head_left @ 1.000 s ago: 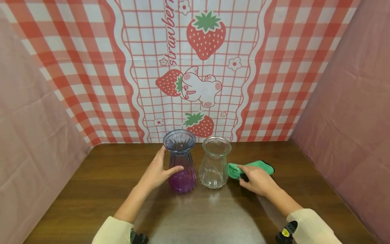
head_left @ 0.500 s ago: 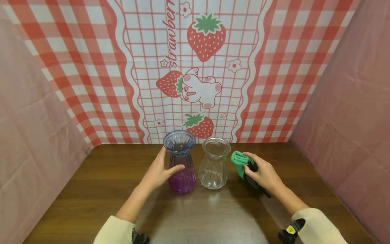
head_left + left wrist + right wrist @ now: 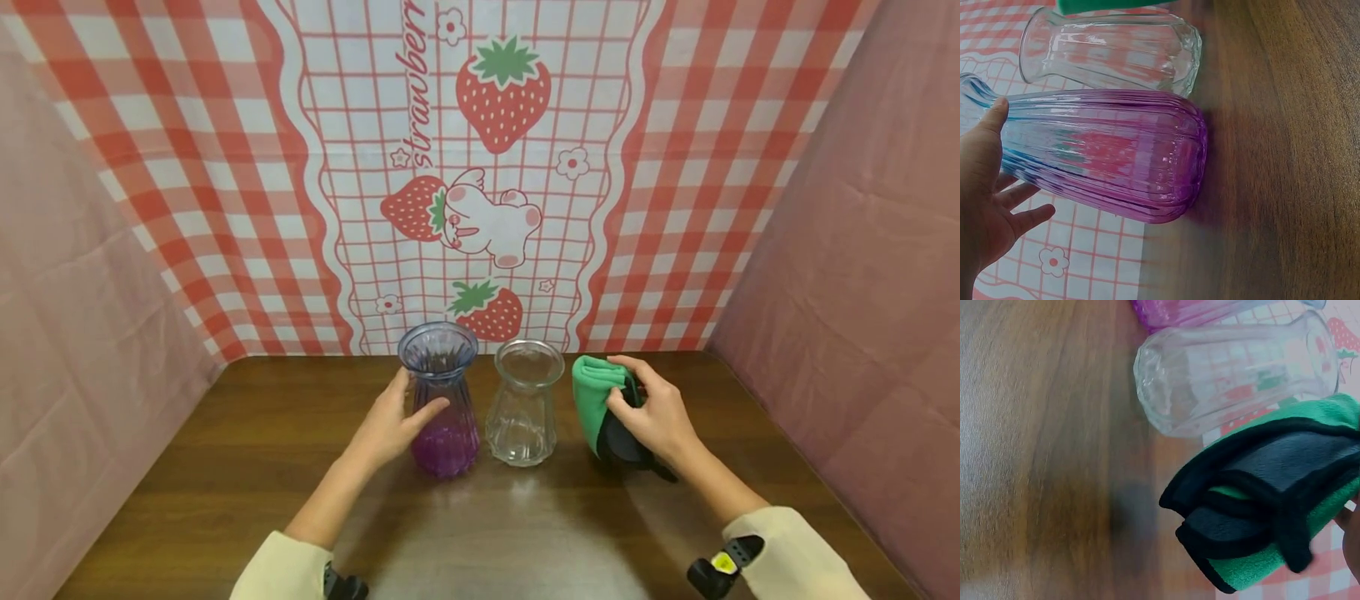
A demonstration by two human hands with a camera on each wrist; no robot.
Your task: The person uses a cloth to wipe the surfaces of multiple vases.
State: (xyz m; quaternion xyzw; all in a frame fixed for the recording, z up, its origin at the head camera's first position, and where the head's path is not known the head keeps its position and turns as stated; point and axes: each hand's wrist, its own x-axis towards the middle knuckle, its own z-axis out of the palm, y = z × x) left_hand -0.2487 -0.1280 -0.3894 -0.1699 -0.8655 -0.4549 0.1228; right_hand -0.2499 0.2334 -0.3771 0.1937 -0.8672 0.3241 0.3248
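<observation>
A ribbed glass vase (image 3: 446, 417), blue at the flared top and purple below, stands upright on the wooden table. My left hand (image 3: 386, 425) holds it from the left, thumb across the front and fingers behind; the left wrist view shows the thumb (image 3: 999, 112) near its neck. To its right stands a clear glass vase (image 3: 522, 417), untouched by either hand. Raised to the right of that, a folded green cleaning cloth (image 3: 592, 400) with black trim and a dark grey side (image 3: 1297, 459) is pinched by my right hand (image 3: 660, 412) at its upper edge.
Behind the vases hangs a red-and-white checked strawberry-print cloth (image 3: 498, 100). Pink fabric panels flank the brown table (image 3: 480, 533) at left (image 3: 90, 292) and right (image 3: 847, 275). Both vases stand close to the back edge.
My right hand has lifted the green cloth from the table and turned it upright, with the dark side now facing me. My left hand stays at the purple vase, and both vases keep their places.
</observation>
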